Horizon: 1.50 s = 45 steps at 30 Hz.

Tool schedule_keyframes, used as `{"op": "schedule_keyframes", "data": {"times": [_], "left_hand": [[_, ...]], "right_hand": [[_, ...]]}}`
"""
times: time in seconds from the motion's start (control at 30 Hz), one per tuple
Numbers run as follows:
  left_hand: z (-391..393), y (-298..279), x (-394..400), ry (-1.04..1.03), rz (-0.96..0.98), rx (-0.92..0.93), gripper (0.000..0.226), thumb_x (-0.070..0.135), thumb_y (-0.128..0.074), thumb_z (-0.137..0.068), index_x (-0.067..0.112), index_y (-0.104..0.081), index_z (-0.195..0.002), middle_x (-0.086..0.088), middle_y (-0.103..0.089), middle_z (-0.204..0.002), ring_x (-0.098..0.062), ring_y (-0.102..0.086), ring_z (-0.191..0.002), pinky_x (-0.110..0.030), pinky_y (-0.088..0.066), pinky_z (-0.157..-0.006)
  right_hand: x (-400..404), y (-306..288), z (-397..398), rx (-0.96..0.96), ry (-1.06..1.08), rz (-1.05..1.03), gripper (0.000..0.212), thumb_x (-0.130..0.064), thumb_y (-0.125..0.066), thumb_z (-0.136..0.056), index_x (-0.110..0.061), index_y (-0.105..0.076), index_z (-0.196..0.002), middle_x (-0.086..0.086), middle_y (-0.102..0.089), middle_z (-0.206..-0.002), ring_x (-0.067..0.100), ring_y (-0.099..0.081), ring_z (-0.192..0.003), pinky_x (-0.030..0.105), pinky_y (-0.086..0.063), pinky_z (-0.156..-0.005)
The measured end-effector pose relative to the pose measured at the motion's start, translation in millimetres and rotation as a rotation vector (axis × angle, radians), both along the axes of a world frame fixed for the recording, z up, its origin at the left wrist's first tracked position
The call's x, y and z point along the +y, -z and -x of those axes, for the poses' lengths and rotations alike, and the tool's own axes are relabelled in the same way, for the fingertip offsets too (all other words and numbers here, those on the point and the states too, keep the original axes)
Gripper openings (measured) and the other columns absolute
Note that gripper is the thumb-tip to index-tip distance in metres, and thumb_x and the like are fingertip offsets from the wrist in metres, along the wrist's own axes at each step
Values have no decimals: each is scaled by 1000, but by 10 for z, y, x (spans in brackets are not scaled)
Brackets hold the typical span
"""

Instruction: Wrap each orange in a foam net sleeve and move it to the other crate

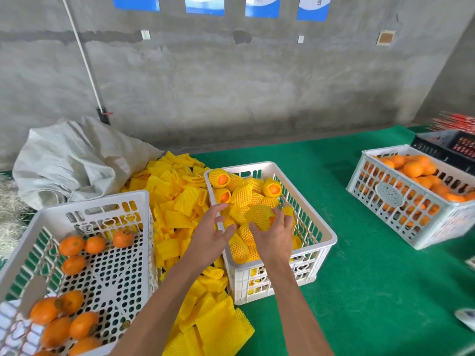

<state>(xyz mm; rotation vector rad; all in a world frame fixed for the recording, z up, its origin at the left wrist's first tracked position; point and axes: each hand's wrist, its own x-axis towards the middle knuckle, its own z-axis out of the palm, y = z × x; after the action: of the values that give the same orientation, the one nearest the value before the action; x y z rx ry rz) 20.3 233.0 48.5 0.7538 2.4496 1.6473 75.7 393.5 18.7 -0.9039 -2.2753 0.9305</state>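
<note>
Yellow foam net already covers the orange (259,217) the right hand (276,236) grips, low over the middle crate (326,233) of wrapped fruit. Left hand (209,231) is beside it, fingers spread, holding nothing. Step looks like drop-off into that crate. Next likely calls for letting go, then reaching to the crate of bare oranges (144,199) left of the middle crate, sleeve pile (180,201) between them.
</note>
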Motion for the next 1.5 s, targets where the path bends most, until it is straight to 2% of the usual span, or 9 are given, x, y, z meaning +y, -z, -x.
{"op": "schedule_keyframes", "data": {"times": [0.2,0.43,0.63,0.8,0.93,1.07,1.23,1.33,1.5], "left_hand": [[57,148,-95,0,25,10,51,31,-68,-101,32,-46,-147,11,-43,-155,-11,-50,-135,-30,-56,-96],[129,194,-563,-21,227,174,44,24,-64,-103,25,-51,-145,5,-49,-151,-15,-50,-136,-31,-46,-107],[179,239,-1360,-213,296,188,42,22,-62,-104,15,-53,-145,-5,-52,-149,-21,-46,-138,-29,-36,-109],[274,557,-2106,-356,518,-16,49,24,-63,-104,8,-49,-148,-15,-52,-151,-32,-52,-135,-41,-44,-109],[368,804,-2632,-299,793,-365,59,23,-67,-101,16,-42,-153,-15,-48,-153,-33,-58,-129,-43,-51,-103],[386,1021,-2972,-282,906,-548,68,14,-74,-96,16,-42,-156,-17,-50,-153,-31,-58,-125,-41,-52,-103],[461,1135,-2975,-160,1066,-640,82,16,-77,-94,26,-31,-161,-15,-38,-161,-38,-55,-132,-48,-54,-105],[515,1187,-2939,-129,1135,-639,81,20,-70,-99,29,-22,-164,-13,-29,-166,-36,-54,-133,-43,-55,-105],[585,1261,-2922,-110,1197,-561,62,11,-59,-103,25,-37,-159,-11,-45,-152,-29,-58,-131,-33,-53,-105]], "right_hand": [[19,183,-36,-42,-83,-64,68,-42,-78,-87,-12,-51,-143,10,-49,-139,34,-47,-127,48,-43,-104],[-397,101,135,95,-307,-185,52,-41,-78,-89,-15,-63,-131,5,-60,-132,27,-53,-124,45,-51,-95],[-985,232,395,-17,-618,-154,54,-41,-70,-95,-19,-54,-142,1,-53,-144,22,-44,-137,38,-45,-106],[-1370,640,451,-280,-785,-110,55,-38,-68,-96,-22,-50,-145,2,-51,-147,25,-43,-139,42,-43,-107],[-1568,997,419,-487,-852,-124,56,-39,-68,-96,-22,-49,-147,2,-50,-149,24,-45,-139,37,-44,-107],[-1701,1274,361,-645,-865,-178,59,-37,-67,-97,-20,-45,-149,5,-46,-151,27,-45,-139,38,-44,-108],[-1798,1412,356,-669,-821,-156,50,-35,-64,-99,-20,-49,-145,2,-53,-142,22,-54,-129,36,-50,-101],[-1831,1411,368,-646,-788,-100,38,-33,-63,-99,-22,-57,-135,1,-58,-132,20,-59,-120,35,-51,-98],[-1811,1309,476,-513,-771,-30,20,-24,-64,-97,-16,-65,-116,2,-58,-122,20,-61,-106,35,-51,-93]]}}
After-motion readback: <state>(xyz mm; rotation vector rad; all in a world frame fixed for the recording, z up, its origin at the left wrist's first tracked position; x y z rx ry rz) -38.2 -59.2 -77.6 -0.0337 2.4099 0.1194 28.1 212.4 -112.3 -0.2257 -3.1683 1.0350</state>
